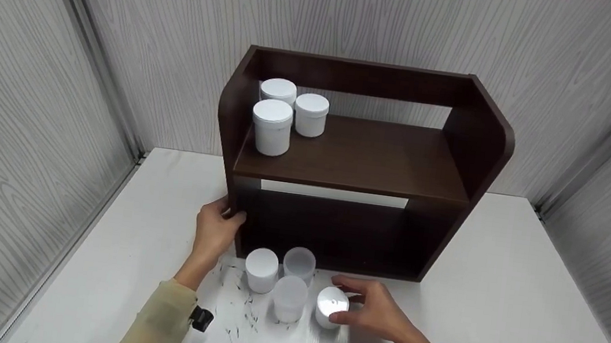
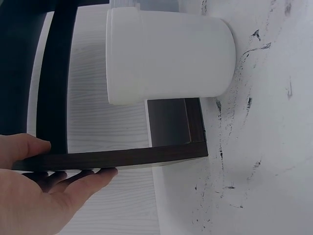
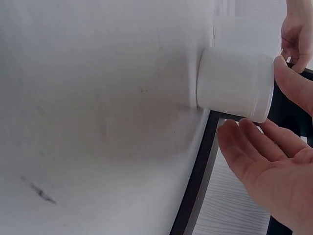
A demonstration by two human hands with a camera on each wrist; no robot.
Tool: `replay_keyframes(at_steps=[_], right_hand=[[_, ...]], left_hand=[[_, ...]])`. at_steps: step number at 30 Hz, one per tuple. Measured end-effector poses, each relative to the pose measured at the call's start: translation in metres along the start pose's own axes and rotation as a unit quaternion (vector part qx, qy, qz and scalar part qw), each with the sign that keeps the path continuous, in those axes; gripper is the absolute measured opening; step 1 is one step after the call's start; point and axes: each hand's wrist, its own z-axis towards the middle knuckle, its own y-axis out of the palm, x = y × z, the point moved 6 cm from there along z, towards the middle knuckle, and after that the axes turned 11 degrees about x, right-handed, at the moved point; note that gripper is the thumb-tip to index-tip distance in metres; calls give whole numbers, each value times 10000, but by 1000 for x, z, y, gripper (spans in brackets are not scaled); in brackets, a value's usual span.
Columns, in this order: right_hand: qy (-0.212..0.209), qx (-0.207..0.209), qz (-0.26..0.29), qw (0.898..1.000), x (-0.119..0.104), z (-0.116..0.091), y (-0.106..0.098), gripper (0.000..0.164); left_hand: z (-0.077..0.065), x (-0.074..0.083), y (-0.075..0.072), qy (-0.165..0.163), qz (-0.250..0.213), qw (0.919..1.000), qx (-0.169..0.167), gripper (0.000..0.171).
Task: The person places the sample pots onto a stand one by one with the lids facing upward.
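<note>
Right hand (image 1: 378, 314) pinches a glossy-topped white jar (image 1: 332, 307), with the thumb on the near side and the fingers on the far side. The jar stands upright on the table (image 1: 504, 312), in front of the shelf unit (image 1: 383, 155) and right of the other table containers. In the right wrist view, thumb and fingertips meet the jar at its lid end. Left hand (image 1: 213, 231) grips the left side panel (image 2: 122, 157) of the shelf unit at its lower part, thumb on the inner face, fingers on the outer face.

Three further containers stand upright on the table, near the front edge of the shelf unit's base. At left is a white lidded jar (image 1: 261, 271). To its right is a far translucent container (image 1: 299, 264), and nearer is a second translucent container (image 1: 289, 300); whether these two touch cannot be told.

The shelf unit is dark brown and has two tiers. Its upper tier carries three white lidded jars at the left end: a far-left jar (image 1: 279, 88), a near-left jar (image 1: 272, 129) and a smaller jar (image 1: 311, 117) to their right. Dark marks (image 1: 247, 310) lie on the table left of the translucent containers.
</note>
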Motion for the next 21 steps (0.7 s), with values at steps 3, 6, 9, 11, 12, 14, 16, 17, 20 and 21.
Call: replay_keyframes(at_steps=[3, 6, 9, 11, 12, 14, 16, 17, 20, 21], right_hand=[[60, -52, 86, 9999, 0, 0, 1, 70], [163, -106, 202, 9996, 1, -1, 1, 69], [231, -127, 228, 9994, 2, -2, 1, 68], [218, -110, 202, 9995, 3, -2, 0, 68], [201, -97, 176, 9996, 3, -2, 0, 68], [134, -82, 141, 9998, 3, -2, -1, 68], [59, -76, 92, 9999, 4, -2, -2, 70], [30, -82, 69, 9999, 4, -2, -2, 70], [-5, -115, 51, 9999, 6, -2, -2, 72], [-7, -114, 42, 9999, 6, -3, -2, 71]], left_hand=[[0, 0, 0, -48, 7, 10000, -5, 52], [0, -1, 0, -62, 5, 10000, -57, 53], [0, -1, 0, -56, -11, 9999, -97, 54], [0, -1, 0, -40, -22, 9999, -90, 54], [0, 0, 0, -38, -37, 9999, -86, 54], [0, 0, 0, -41, -58, 9999, -79, 53], [0, -1, 0, -40, -89, 9999, -73, 52], [0, -1, 0, -37, -102, 9999, -65, 52], [-1, -1, 0, -35, -112, 9999, -28, 51], [-1, -1, 1, -24, -124, 9999, -19, 50]])
